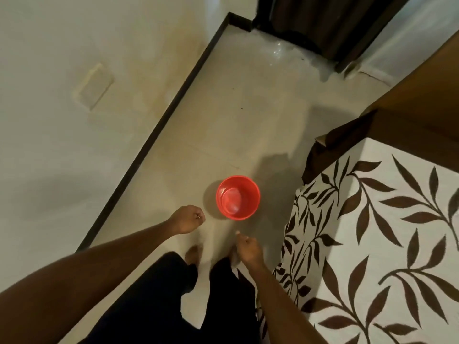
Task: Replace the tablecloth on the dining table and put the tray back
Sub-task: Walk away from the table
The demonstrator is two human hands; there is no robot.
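A white tablecloth [387, 244] with dark brown leaves covers the dining table at the right and hangs over its near-left edge. Beyond it a bare brown wooden table part [422, 115] shows. My left hand [187, 219] hangs curled into a loose fist above the floor, left of a red bucket. My right hand [248, 249] hangs with fingers curled, close to the hanging cloth edge but apart from it. Neither hand holds anything. No tray is in view.
A red plastic bucket [238, 197] stands on the pale tiled floor [236, 108] just ahead of my feet. A cream wall with a dark skirting board [159, 130] runs along the left. Dark curtains [330, 23] hang at the far end.
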